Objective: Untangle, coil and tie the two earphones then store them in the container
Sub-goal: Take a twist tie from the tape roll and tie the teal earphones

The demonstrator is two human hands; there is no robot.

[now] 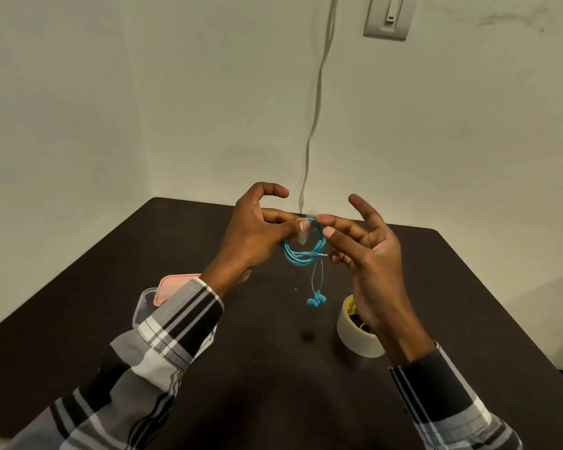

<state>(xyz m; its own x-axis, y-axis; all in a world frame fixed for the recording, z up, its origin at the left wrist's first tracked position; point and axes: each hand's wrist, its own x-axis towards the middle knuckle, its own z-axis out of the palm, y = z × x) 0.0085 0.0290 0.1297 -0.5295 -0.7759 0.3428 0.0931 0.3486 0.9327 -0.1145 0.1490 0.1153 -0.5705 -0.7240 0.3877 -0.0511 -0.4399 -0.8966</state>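
While both hands pinch it, blue earphone (301, 251) hangs coiled.

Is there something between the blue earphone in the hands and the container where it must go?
The person's own left sleeve covers most of the container, and the pink lid lies against it; whether it covers the opening is hidden.

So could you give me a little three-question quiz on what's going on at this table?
1. True or false: the blue earphones lie flat on the table.
2. Which hand pinches the coil? A left hand B right hand C both
3. Fill in: the tape roll stands below the ___ hand.

Key: 1 false, they are held up with the earbuds dangling; 2 C; 3 right.
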